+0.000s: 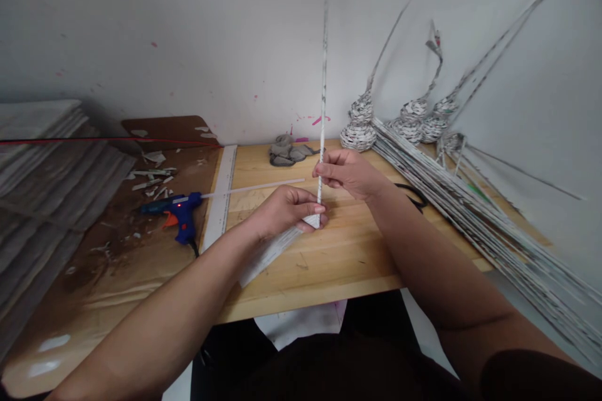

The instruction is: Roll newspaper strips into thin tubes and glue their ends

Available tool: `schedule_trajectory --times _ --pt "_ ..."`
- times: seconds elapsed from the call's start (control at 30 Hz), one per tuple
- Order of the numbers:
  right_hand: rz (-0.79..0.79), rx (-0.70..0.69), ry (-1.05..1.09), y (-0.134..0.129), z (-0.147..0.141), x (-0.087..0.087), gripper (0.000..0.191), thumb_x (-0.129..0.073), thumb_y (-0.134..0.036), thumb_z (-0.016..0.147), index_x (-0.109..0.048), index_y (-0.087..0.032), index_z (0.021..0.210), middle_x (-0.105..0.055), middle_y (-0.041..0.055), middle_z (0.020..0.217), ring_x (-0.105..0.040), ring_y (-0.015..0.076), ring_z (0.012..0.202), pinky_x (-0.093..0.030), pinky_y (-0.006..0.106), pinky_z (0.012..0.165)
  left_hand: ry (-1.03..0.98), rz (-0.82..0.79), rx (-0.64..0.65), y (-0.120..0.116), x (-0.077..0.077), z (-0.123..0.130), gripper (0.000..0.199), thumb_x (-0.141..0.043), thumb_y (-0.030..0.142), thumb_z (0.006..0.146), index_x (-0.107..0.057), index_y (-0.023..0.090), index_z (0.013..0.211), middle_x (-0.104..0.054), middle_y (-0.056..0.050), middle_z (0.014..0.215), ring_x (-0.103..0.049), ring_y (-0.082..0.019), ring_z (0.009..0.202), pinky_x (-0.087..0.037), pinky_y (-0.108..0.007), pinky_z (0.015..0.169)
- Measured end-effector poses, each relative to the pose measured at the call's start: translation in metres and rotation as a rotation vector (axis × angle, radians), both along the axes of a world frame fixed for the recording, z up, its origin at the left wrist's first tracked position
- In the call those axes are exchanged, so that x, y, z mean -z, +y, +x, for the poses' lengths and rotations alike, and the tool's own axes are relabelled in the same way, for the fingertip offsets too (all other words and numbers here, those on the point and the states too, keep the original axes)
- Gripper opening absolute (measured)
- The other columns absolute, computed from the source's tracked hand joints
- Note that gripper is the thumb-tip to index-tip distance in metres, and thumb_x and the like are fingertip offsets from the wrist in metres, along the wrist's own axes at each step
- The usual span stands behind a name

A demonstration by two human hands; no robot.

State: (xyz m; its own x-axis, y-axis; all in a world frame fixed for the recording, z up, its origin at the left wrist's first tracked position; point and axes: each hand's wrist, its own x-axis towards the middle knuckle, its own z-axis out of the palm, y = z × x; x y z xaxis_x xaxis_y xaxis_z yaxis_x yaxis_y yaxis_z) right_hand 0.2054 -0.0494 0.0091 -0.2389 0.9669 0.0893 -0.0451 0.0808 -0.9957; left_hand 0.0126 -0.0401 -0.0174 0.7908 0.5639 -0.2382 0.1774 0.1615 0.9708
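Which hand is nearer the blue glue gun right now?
Left. The left hand is to the right of the blue glue gun, pinching the paper tube near its bottom; the right hand is farther right, higher on the tube.

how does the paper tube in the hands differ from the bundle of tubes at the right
The held tube stands nearly upright, whereas the bundle lies slanted. The held tube is a single one; the bundle has many. Both look made of thin, rolled, printed paper.
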Motion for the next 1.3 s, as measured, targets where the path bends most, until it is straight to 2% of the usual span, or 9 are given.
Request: schedule_trajectory --times 0.1,0.2,0.4,0.53,0.73,0.9,1.07,1.2,1.3 --pt "0.003 0.050 0.027 0.0003 0.0007 -0.0003 0.031 -0.076 -0.042 0.073 -0.067 -0.013 0.074 -0.050 -0.0036 0.054 -0.039 0.0053 0.047 -0.022 0.020 0.040 -0.009 0.017 0.007 -0.0002 -0.0003 0.0001 0.028 -0.071 0.043 0.078 -0.073 0.016 0.084 -0.073 -0.008 0.086 -0.067 -0.017 0.078 -0.056 -0.030 0.068" --pt "-0.010 -0.030 -0.045 -0.0013 0.0020 -0.0024 0.031 -0.073 -0.043 0.077 -0.070 -0.013 0.085 -0.056 -0.0009 0.061 -0.046 0.0073 0.053 -0.028 0.020 0.043 -0.015 0.028 -0.009 -0.0003 -0.0012 0.0002 0.028 -0.070 0.043 0.078 -0.072 0.015 0.084 -0.073 -0.008 0.086 -0.066 -0.017 0.077 -0.055 -0.029 0.067" --pt "0.034 0.093 -0.024 -0.0003 0.0011 -0.0014 0.031 -0.078 -0.041 0.072 -0.062 -0.015 0.068 -0.049 -0.0047 0.054 -0.036 0.0046 0.046 -0.023 0.020 0.040 -0.018 0.024 0.006 -0.0008 -0.0017 0.0005 0.023 -0.070 0.039 0.079 -0.073 0.015 0.082 -0.073 -0.008 0.085 -0.066 -0.017 0.078 -0.055 -0.028 0.066" --pt "0.006 -0.022 -0.075 -0.0013 0.0018 -0.0029 0.030 -0.072 -0.043 0.078 -0.070 -0.014 0.084 -0.056 -0.0008 0.062 -0.047 0.0077 0.054 -0.028 0.020 0.042 -0.024 0.029 -0.009 -0.0010 -0.0012 0.0002 0.021 -0.069 0.038 0.080 -0.073 0.017 0.083 -0.073 -0.006 0.083 -0.066 -0.015 0.077 -0.055 -0.028 0.066" --pt "0.024 0.101 -0.027 0.0001 0.0011 -0.0004 0.033 -0.078 -0.044 0.072 -0.062 -0.014 0.068 -0.049 -0.0044 0.055 -0.037 0.0046 0.046 -0.023 0.020 0.041 -0.033 0.043 0.003 -0.0007 -0.0008 0.0000 0.020 -0.069 0.037 0.079 -0.073 0.017 0.080 -0.073 -0.007 0.083 -0.067 -0.016 0.078 -0.056 -0.028 0.066" --pt "-0.007 -0.044 -0.050 -0.0021 0.0021 -0.0034 0.033 -0.071 -0.046 0.077 -0.070 -0.013 0.083 -0.056 -0.0008 0.061 -0.044 0.0070 0.052 -0.027 0.020 0.043 -0.038 0.031 -0.009 -0.0003 -0.0004 -0.0002 0.021 -0.070 0.037 0.079 -0.073 0.017 0.082 -0.073 -0.007 0.083 -0.067 -0.016 0.075 -0.056 -0.028 0.065" --pt "0.003 0.094 0.015 -0.0002 0.0017 -0.0014 0.030 -0.077 -0.042 0.071 -0.065 -0.014 0.072 -0.049 -0.0042 0.055 -0.037 0.0053 0.048 -0.021 0.020 0.041 -0.024 0.042 0.019 0.0002 0.0003 -0.0002 0.020 -0.070 0.036 0.078 -0.074 0.018 0.083 -0.073 -0.007 0.083 -0.067 -0.016 0.077 -0.057 -0.029 0.067" --pt "-0.013 -0.060 -0.055 -0.0033 0.0049 -0.0044 0.029 -0.073 -0.041 0.077 -0.070 -0.014 0.088 -0.058 -0.0009 0.066 -0.043 0.0067 0.053 -0.027 0.020 0.044 -0.012 0.054 0.022 0.0006 0.0006 -0.0002 0.021 -0.069 0.038 0.079 -0.074 0.018 0.083 -0.073 -0.007 0.085 -0.067 -0.017 0.079 -0.057 -0.029 0.068" --pt "0.036 -0.053 -0.121 -0.0057 0.0058 -0.0074 0.024 -0.078 -0.035 0.072 -0.069 -0.014 0.077 -0.058 -0.0014 0.066 -0.044 0.0068 0.055 -0.031 0.021 0.048 0.000 0.061 0.027 0.0011 0.0013 -0.0001 0.021 -0.070 0.038 0.078 -0.074 0.018 0.083 -0.073 -0.007 0.086 -0.067 -0.017 0.081 -0.057 -0.029 0.069"
